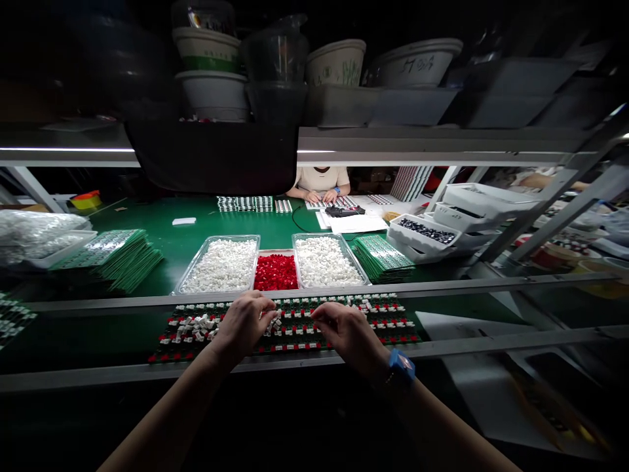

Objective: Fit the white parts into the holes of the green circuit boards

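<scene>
Along the near edge of the desk [216,221], a green circuit-board panel [295,337], set with rows of red and white parts, lay between two metal rails. The left hand [243,318] was over its middle, fingers curled, thumb and forefinger nearly together beside some white parts; I could not tell whether they gripped one. The right hand [346,328], with a blue wristwatch [401,367], had its fingertips drawn closely together above the panel; their hold, too, I could not tell. Loose white parts [196,328] lay heaped on the panel's left half. Beyond the farther rail, red parts [276,270] sat between two clear trays of white parts. A co-worker [322,180] sat at the desk's far edge.
</scene>
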`<control>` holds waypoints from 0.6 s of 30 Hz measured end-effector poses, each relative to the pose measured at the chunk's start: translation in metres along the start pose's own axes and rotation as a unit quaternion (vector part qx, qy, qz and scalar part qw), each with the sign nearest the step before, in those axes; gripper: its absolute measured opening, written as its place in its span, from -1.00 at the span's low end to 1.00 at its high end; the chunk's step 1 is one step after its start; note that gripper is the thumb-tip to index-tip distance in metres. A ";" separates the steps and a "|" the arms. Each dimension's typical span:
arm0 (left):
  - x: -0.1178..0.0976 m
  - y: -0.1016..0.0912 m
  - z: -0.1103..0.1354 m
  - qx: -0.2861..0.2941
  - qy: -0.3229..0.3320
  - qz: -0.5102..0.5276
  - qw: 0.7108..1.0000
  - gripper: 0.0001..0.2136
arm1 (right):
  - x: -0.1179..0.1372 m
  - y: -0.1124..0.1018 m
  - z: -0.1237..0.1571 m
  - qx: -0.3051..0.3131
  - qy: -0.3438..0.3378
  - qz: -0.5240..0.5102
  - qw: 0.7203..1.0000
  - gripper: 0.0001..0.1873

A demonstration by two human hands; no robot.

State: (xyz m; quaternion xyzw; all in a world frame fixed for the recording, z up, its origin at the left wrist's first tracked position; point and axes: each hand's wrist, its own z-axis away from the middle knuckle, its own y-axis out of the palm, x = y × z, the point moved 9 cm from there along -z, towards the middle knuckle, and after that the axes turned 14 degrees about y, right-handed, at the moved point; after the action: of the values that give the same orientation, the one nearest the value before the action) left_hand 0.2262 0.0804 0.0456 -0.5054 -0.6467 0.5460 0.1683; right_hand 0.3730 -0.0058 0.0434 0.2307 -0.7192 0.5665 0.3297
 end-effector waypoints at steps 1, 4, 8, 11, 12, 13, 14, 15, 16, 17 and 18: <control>0.001 0.001 -0.002 0.008 -0.005 0.000 1.000 -0.84 | 0.000 0.001 -0.002 -0.003 0.001 0.010 1.000 -0.89; 0.003 0.006 -0.006 0.028 -0.018 0.007 0.999 -0.86 | -0.005 0.004 -0.010 -0.007 0.014 0.038 0.999 -0.89; 0.005 0.006 -0.006 0.015 -0.015 0.031 0.999 -0.85 | -0.009 0.008 -0.024 0.000 0.034 0.052 0.998 -0.94; 0.010 0.002 -0.001 -0.022 -0.024 0.059 0.998 -0.85 | -0.006 0.009 -0.033 -0.005 0.030 0.082 0.996 -0.94; 0.013 0.001 0.002 -0.037 -0.036 0.080 0.995 -0.85 | -0.003 0.011 -0.035 -0.003 0.025 0.094 0.995 -0.93; 0.016 0.000 0.005 -0.053 -0.051 0.111 0.991 -0.85 | -0.001 0.013 -0.038 0.003 0.020 0.106 0.994 -0.92; 0.020 0.000 0.009 -0.067 -0.067 0.149 0.984 -0.84 | 0.002 0.016 -0.040 0.011 0.016 0.116 0.993 -0.91; 0.022 0.000 0.013 -0.081 -0.083 0.193 0.974 -0.83 | 0.003 0.020 -0.042 0.020 0.014 0.125 0.992 -0.90; 0.024 0.000 0.017 -0.095 -0.097 0.236 0.962 -0.83 | 0.005 0.023 -0.043 0.029 0.013 0.134 0.990 -0.89; 0.025 0.000 0.022 -0.106 -0.109 0.274 0.950 -0.82 | 0.006 0.027 -0.045 0.036 0.013 0.144 0.989 -0.89; 0.025 -0.001 0.026 -0.115 -0.120 0.305 0.938 -0.81 | 0.007 0.030 -0.046 0.043 0.014 0.155 0.987 -0.89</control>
State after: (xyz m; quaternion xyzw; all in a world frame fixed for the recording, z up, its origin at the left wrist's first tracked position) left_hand 0.1945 0.0876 0.0287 -0.6244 -0.5354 0.5501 -0.1443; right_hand 0.3570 0.0460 0.0351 0.1223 -0.7166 0.6442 0.2378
